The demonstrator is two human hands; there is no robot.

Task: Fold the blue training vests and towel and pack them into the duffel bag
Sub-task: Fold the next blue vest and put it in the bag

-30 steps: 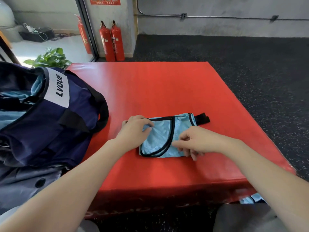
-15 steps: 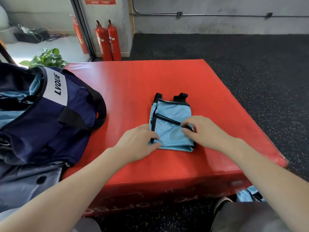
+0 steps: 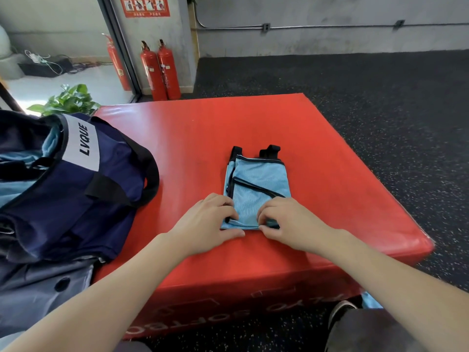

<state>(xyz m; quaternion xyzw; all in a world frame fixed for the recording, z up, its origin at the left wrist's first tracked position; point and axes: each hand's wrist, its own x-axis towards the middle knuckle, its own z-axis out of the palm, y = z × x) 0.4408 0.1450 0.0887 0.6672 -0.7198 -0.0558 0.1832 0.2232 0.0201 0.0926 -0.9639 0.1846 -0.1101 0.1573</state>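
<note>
Under my fingers [image 3: 229, 216] the blue training vest [image 3: 256, 189] is a fine, matt mesh cloth, edged with smooth black binding tape. It lies on a red pad [image 3: 330, 186] covered in smooth vinyl with a soft sheen, slightly scuffed on top. To my left the duffel bag [image 3: 76, 194] is dark navy woven fabric, matt, with black webbing straps and a smooth white label patch. The floor [image 3: 380, 97] is rough black rubber, speckled with pale flecks. The fire extinguishers [image 3: 160, 69] by the wall are glossy red painted metal. The wall [image 3: 330, 41] behind looks like bare, rough grey concrete.
</note>
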